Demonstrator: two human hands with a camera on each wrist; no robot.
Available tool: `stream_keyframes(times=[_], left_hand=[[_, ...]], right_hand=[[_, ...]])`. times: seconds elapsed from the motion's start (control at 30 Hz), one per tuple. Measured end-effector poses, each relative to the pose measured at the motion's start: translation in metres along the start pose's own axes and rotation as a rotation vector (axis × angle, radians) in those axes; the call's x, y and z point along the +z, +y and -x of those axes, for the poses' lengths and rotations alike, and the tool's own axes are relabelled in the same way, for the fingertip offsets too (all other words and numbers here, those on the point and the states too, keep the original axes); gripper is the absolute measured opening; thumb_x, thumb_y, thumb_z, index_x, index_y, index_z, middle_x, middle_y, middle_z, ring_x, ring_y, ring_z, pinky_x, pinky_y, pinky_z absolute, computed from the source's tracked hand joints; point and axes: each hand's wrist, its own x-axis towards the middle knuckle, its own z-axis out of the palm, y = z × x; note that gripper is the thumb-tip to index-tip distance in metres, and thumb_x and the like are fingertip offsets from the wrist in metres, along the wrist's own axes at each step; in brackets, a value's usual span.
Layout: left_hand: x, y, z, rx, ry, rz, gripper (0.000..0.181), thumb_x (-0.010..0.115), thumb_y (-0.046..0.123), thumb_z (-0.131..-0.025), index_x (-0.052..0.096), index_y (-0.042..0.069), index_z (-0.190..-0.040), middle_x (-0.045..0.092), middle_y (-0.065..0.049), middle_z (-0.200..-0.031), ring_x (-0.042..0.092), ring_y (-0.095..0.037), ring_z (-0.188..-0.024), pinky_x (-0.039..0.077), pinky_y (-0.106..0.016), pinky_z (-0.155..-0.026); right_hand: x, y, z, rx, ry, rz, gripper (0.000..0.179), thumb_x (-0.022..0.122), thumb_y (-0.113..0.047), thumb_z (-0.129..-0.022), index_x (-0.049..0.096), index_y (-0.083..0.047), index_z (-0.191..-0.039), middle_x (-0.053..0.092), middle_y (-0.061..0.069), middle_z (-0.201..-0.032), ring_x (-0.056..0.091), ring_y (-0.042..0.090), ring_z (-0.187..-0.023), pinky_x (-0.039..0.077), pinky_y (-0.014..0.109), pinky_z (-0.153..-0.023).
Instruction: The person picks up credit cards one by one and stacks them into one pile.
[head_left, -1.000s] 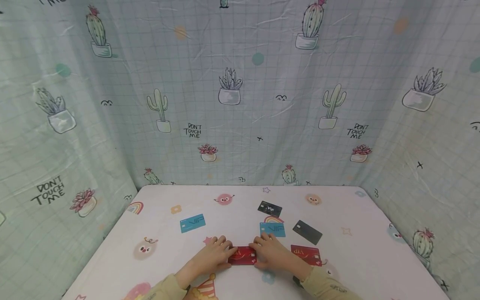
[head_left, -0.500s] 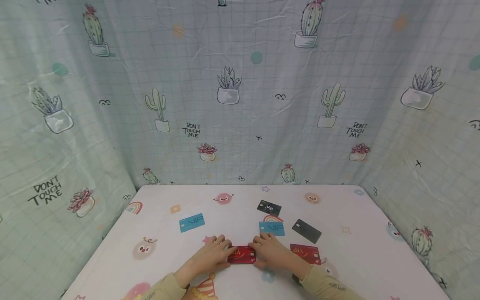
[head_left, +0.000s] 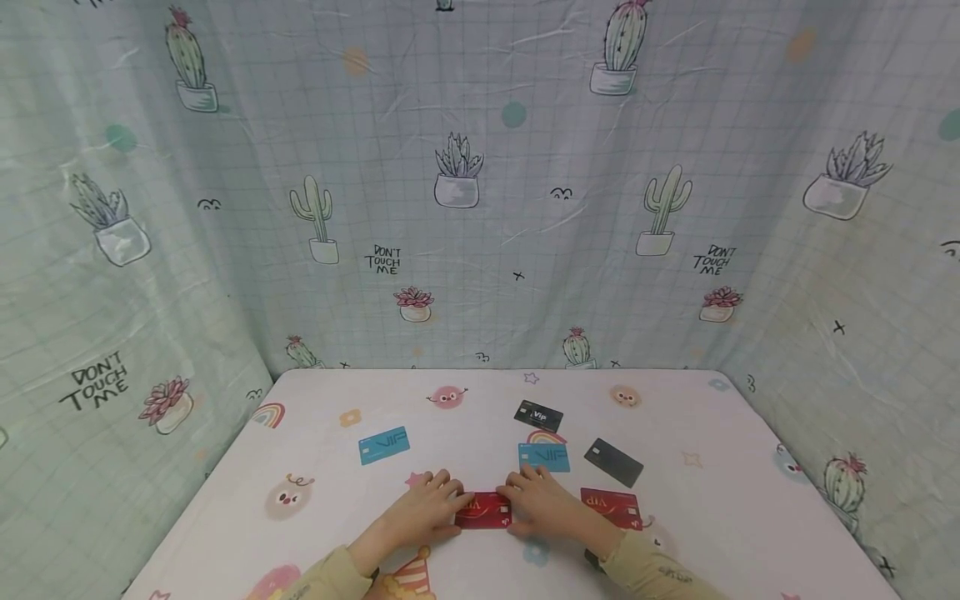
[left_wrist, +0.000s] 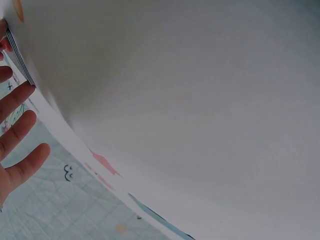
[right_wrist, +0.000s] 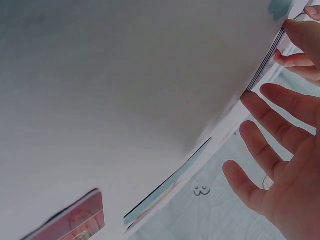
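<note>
A red VIP card (head_left: 483, 511) lies face up at the near middle of the table, the top of a thin stack whose layered edges (left_wrist: 21, 57) show in the left wrist view. My left hand (head_left: 423, 510) holds the stack's left end between thumb and index finger, at its near and far corners. At the right end, my right hand (head_left: 543, 504) pinches it the same way. The remaining fingers of both hands stay spread, as the right wrist view shows. Just beyond my right fingertips lies a blue VIP card (head_left: 543, 457).
Another blue card (head_left: 384, 446) lies at the left. Toward the back right are a black Vip card (head_left: 538, 416) and a plain dark card (head_left: 613, 462). A second red card (head_left: 611, 507) sits beside my right forearm, which partly covers another dark card (head_left: 592, 559).
</note>
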Motion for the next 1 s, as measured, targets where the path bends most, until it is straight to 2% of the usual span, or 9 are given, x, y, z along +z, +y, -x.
stream_keyframes(times=[0.8,1.0], left_hand=[[0.0039,-0.0017,-0.0003,-0.026,-0.013,0.015,0.050,0.060,0.048,-0.078,0.054,0.023,-0.121,0.059,0.004,-0.108,0.047,-0.014,-0.097,0.044,-0.032,-0.083],[0.0045,-0.0017,0.0000,-0.020,0.001,0.015,0.050,0.060,0.048,-0.078,0.054,0.022,-0.120,0.059,0.004,-0.108,0.047,-0.014,-0.096,0.044,-0.032,-0.082]], right_hand=[[0.0003,0.0002,0.0014,-0.006,0.025,-0.007,0.055,0.062,-0.050,-0.076,0.052,-0.020,-0.121,0.055,-0.005,-0.109,0.043,0.015,-0.101,0.039,0.040,-0.087],[0.0013,0.0002,0.0026,-0.015,0.040,0.003,0.054,0.061,-0.049,-0.077,0.053,-0.019,-0.121,0.055,-0.005,-0.108,0.043,0.015,-0.100,0.038,0.039,-0.086]])
